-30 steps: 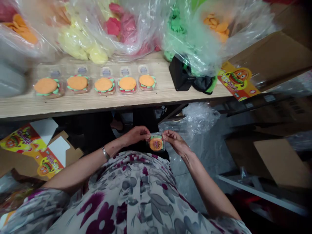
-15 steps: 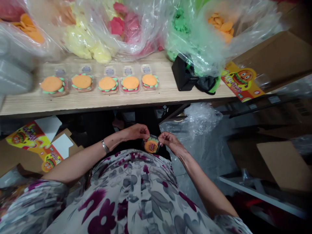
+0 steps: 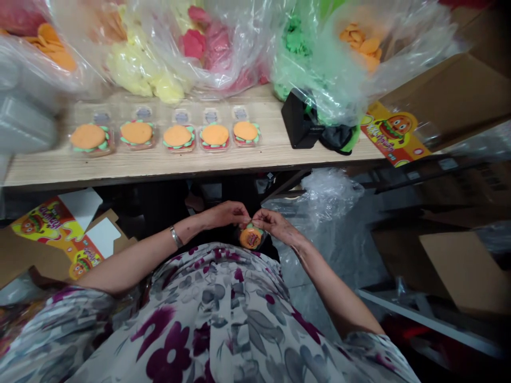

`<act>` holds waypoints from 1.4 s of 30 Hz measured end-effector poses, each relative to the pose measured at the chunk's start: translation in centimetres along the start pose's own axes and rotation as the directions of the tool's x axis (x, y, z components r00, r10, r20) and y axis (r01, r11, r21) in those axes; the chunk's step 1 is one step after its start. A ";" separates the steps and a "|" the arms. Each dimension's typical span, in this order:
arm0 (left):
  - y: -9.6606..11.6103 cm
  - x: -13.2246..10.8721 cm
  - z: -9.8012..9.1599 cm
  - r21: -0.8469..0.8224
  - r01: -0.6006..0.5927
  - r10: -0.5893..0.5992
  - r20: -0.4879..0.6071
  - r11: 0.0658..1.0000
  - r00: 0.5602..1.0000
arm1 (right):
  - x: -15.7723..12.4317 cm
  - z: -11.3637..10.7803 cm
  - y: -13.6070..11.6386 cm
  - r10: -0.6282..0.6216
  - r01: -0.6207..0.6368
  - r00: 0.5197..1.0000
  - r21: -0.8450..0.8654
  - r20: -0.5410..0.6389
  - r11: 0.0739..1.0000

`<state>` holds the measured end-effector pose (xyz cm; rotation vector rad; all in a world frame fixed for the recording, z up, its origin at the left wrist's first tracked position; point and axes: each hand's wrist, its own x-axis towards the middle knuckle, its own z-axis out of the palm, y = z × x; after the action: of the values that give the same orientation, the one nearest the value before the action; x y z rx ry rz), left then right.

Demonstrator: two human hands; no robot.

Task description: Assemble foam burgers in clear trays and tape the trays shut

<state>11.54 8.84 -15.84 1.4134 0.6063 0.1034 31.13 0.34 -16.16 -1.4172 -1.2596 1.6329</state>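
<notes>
Low in my lap, below the table edge, is a small clear plastic box with a toy-like burger (image 3: 251, 238) inside, a printed label on its lid. My left hand (image 3: 230, 214) pinches the box's far edge, fingertips pressed together. From the other side my right hand (image 3: 274, 223) pinches that same edge, so the fingertips of both hands nearly meet. Up on the table, several open clear boxes with burgers (image 3: 214, 136) stand in a row, their lids folded back.
Plastic bags of yellow (image 3: 131, 69), pink (image 3: 217, 48) and green pieces (image 3: 295, 40) line the table's back. A black holder (image 3: 299, 119) stands right of the boxes. Printed cartons (image 3: 43, 221) lie at lower left; another display carton (image 3: 393, 130) sits at right.
My hands have drawn together along the far edge of the burger box. The right hand moved left and slightly up; the left shifted slightly right.
</notes>
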 end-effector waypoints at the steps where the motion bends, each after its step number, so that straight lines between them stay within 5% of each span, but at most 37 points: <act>1: -0.5 -0.5 0.4 -0.005 0.006 -0.006 -0.042 1.000 0.999 | -0.2 -0.1 0.3 0.010 -0.010 1.000 0.021 -0.025 1.000; 9: -2.4 -2.6 3.6 -0.197 0.098 -0.134 -0.178 0.975 0.975 | -2.3 -0.3 2.4 0.065 -0.039 0.982 0.144 -0.177 0.989; 17: -1.9 -1.4 3.2 -0.194 0.067 -0.101 -0.170 0.979 0.980 | -2.4 -0.7 2.0 0.059 -0.026 0.984 0.191 -0.168 0.981; 23: 0.3 0.6 0.0 -0.072 0.053 -0.053 0.010 0.996 0.999 | -0.2 -1.2 0.2 0.005 0.018 0.992 0.183 -0.127 0.983; 27: 0.5 1.3 -1.2 0.038 0.064 -0.066 0.057 0.997 0.996 | 0.1 -0.5 1.4 0.038 0.024 0.972 0.256 -0.233 0.966; 32: -1.3 0.4 1.2 -0.004 0.063 -0.063 -0.083 0.998 0.995 | -1.7 0.5 3.4 0.058 0.087 0.914 0.333 -0.401 0.939; 36: -1.3 -0.9 3.2 0.082 0.031 -0.018 -0.158 0.996 0.987 | -3.3 0.8 3.9 0.054 0.088 0.906 0.311 -0.419 0.946; 42: 0.2 -0.6 3.0 0.305 -0.112 0.115 0.008 0.946 0.993 | -5.1 -0.9 3.3 0.045 -0.013 0.964 0.120 -0.262 0.993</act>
<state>12.41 5.99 -15.31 1.7498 0.5652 0.1112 33.56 -5.16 -17.31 -1.5277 -0.9788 1.4535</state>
